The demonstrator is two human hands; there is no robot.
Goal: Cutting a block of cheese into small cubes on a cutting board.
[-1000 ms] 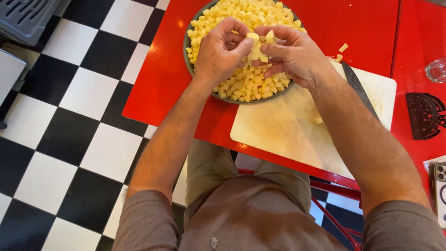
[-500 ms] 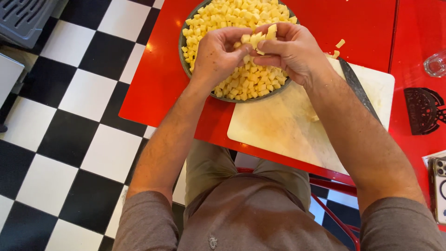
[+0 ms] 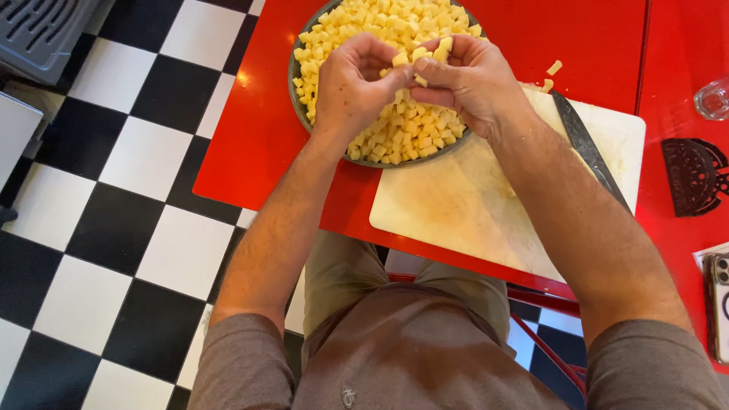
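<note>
My left hand (image 3: 357, 80) and right hand (image 3: 467, 76) pinched potato cubes (image 3: 420, 67) above the bowl (image 3: 293, 83); loose grip risked cubes scattering onto the worktop (image 3: 258, 144) beneath.

Both hands meet above a round dark bowl (image 3: 298, 89) heaped with yellow potato cubes (image 3: 383, 30). The left hand (image 3: 357, 80) and right hand (image 3: 471, 80) pinch a few cubes between their fingertips. The bowl sits on a red table (image 3: 258, 144), overlapping a pale cutting board (image 3: 471, 205) where a knife (image 3: 588, 148) lies.
</note>
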